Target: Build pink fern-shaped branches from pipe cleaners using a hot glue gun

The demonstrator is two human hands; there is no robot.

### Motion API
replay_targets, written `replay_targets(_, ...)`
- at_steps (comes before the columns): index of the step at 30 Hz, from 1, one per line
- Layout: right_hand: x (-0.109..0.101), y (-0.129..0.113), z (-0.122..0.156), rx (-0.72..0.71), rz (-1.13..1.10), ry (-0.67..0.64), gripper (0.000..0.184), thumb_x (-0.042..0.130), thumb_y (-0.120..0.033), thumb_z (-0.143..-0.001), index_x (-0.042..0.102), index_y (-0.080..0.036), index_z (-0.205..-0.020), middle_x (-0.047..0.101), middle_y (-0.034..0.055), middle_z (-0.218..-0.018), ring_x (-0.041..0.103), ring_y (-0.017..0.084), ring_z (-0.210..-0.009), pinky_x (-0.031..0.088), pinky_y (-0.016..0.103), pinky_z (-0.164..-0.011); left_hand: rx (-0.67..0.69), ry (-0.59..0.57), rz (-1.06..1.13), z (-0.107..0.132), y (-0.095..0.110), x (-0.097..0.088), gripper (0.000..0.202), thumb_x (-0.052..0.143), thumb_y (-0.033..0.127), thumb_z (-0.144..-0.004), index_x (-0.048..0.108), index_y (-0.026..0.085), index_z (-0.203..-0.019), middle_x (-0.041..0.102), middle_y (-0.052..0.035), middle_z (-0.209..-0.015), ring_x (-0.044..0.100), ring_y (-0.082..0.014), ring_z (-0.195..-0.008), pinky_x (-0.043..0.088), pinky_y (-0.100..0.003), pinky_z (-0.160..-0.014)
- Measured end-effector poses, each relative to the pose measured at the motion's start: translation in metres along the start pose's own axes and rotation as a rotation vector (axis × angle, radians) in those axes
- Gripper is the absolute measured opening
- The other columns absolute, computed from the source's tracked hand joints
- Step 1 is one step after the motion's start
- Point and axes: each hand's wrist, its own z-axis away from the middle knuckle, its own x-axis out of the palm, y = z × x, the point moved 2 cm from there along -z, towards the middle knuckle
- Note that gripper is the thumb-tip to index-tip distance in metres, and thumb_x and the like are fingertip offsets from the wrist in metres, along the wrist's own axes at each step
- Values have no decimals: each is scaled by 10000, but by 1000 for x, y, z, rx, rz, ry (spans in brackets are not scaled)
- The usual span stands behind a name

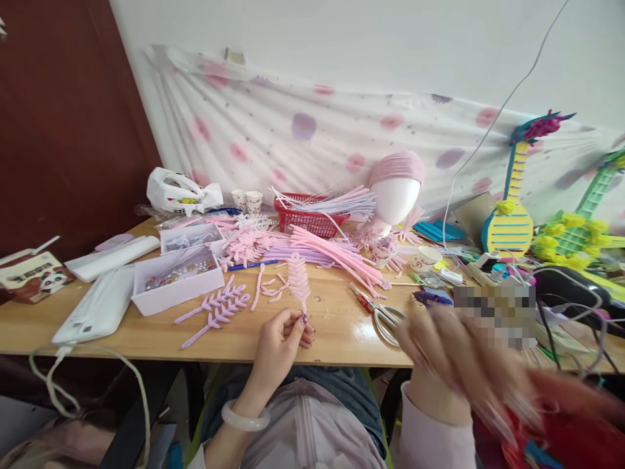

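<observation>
a: white wall (342, 39) is filling the top of the frame, a flowered cloth (303, 130) is hanging across it, and a dark red door (63, 117) is standing at the upper left.

b: below them a wooden table (332, 326) is running across the middle of the frame, and it is getting crowded towards its far edge.

a: what is sitting on it, biggest first?

b: a white mannequin head (394, 195) in a pink cap is standing right of centre. a red basket (312, 225) of pale pipe cleaners is sitting just left of it, and a heap of pink pipe cleaners (336, 254) is lying in front of the basket. at centre left a white box (180, 296) of beads is resting, with two lilac branch shapes (217, 309) lying just right of it.

a: and the scissors (375, 311)?

b: they are lying flat, right of centre, near the table's front edge.

a: what are the hands doing?

b: the left hand (280, 342) is reaching up from the bottom centre, wearing a pale bangle (244, 417) on the wrist. its thumb and fingertips are pinching the stem of a pink feathery frond (299, 280). the frond is standing up from the fingers at the centre of the frame, over the table's front part.

a: and the right hand (439, 345)?

b: it is showing only as a blur at the lower right, just beside the scissors. i cannot tell whether it is clenched or loose.
</observation>
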Motion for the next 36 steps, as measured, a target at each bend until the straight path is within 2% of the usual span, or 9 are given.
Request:
replay_targets(3,8,21,-40,104,-7,192,223,512,-389,-915,647,-211,-925,711,66,-829,647,198,-788,504,338,-696,74,102,-83,1,13,-25,215,588,363,-811,600,149,-825,679,-37,-692,646,-150,-584,557,-260,-557)
replay_targets(6,47,52,-85,293,232,-70,179,507,-200,-907,668,-166,-977,709,69,-974,657,172,-862,514,292,-733,101,222,-135,1,23,-52,232,610,375,-790,604,147,-838,685,-39,-693,652,-156,-588,565,-265,-561)
replay_targets(9,88,81,-118,326,342,-139,168,564,-74,-854,702,-135,-928,702,81,-953,642,188,-888,486,324,-829,112,315,-154,1,26,-72,249,623,386,-777,604,148,-849,694,-41,-701,658,-161,-594,573,-273,-569)
replay_targets(12,114,99,-132,351,432,-223,108,619,-155,-869,672,-123,-958,672,88,-1003,624,211,-953,484,394,-886,119,341,-162,0,24,-80,262,637,398,-762,604,148,-831,697,-44,-684,662,-170,-585,571,-277,-552)
replay_targets(14,119,103,-134,367,473,-265,226,597,-275,-904,616,-139,-1083,627,82,-1110,620,208,-970,515,414,-850,117,343,-161,-1,22,-80,273,646,406,-754,606,145,-823,700,-50,-678,668,-180,-583,568,-281,-540)
replay_targets(19,98,86,-113,402,505,-248,111,502,-87,-902,609,-118,-900,656,100,-885,600,188,-822,464,334,-773,72,324,-67,-6,18,-68,307,676,412,-728,626,135,-850,716,-69,-744,669,-178,-588,564,-272,-508)
replay_targets(24,73,53,-49,436,403,-136,154,386,-79,-918,513,-166,-922,624,39,-805,558,148,-700,416,250,-648,14,252,82,-12,12,-37,333,730,384,-664,667,134,-874,722,-93,-908,675,-174,-646,558,-252,-484)
replay_targets(29,76,38,-2,508,108,35,148,441,-74,-861,539,-184,-871,625,30,-825,571,165,-786,432,273,-722,-57,88,108,-13,6,-9,301,732,364,-641,715,123,-821,731,-99,-856,684,-214,-713,573,-288,-531)
replay_targets(36,80,40,11,537,-54,176,98,521,-190,-871,617,-175,-886,653,49,-831,595,184,-779,464,297,-702,-54,59,71,-14,3,-7,255,728,321,-634,731,111,-779,742,-92,-754,662,-184,-638,567,-296,-576)
